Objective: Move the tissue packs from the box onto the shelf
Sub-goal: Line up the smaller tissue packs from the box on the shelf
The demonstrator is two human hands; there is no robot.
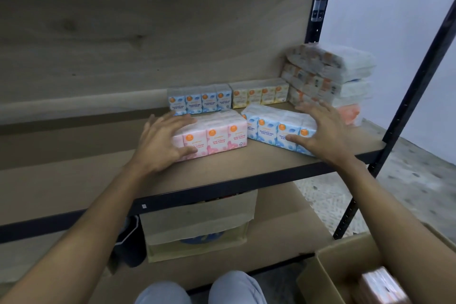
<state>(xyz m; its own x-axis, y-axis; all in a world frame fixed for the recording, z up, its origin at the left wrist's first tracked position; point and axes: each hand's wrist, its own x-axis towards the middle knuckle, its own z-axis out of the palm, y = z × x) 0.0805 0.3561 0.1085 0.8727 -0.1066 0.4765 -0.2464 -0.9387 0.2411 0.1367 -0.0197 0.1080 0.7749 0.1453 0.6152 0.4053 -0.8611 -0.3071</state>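
A pink rose-scented tissue pack [217, 134] lies near the front of the wooden shelf [246, 170]. My left hand [162, 142] wraps its left end, fingers spread over top and front. Beside it to the right lies a blue fragrance-free pack [269, 126], angled, with my right hand [320, 130] spread over its right end. Behind them stand another blue pack [199, 101] and a yellow pack [260, 92] against the back board. A stack of wrapped packs [330, 76] fills the right rear corner. The cardboard box [330, 266] sits at bottom right with a pink pack [380, 286] inside.
Black metal uprights [404, 111] frame the shelf's right side. On the lower shelf stands a translucent bag [197, 227] with a dark item beside it. My knees [202, 289] show at the bottom. A speckled floor and a pale wall lie to the right.
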